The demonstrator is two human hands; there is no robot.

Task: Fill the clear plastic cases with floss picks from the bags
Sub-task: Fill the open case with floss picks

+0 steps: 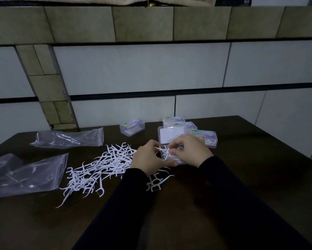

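Note:
A heap of white floss picks (101, 166) lies loose on the dark table, left of my hands. An open clear plastic case (171, 137) stands in front of me with its lid raised toward the wall. My left hand (148, 159) and my right hand (189, 150) meet over the case's base, both pinching a small bunch of floss picks (165, 152) there. The base is mostly hidden by my fingers. Two clear bags lie at the left, one far (68, 139) and one near (25, 174).
A shut labelled case (131, 128) stands behind the heap. Three more labelled cases (204, 136) crowd behind and right of the open one. A few floss picks (157, 183) lie under my left wrist. The tiled wall rises just behind the table.

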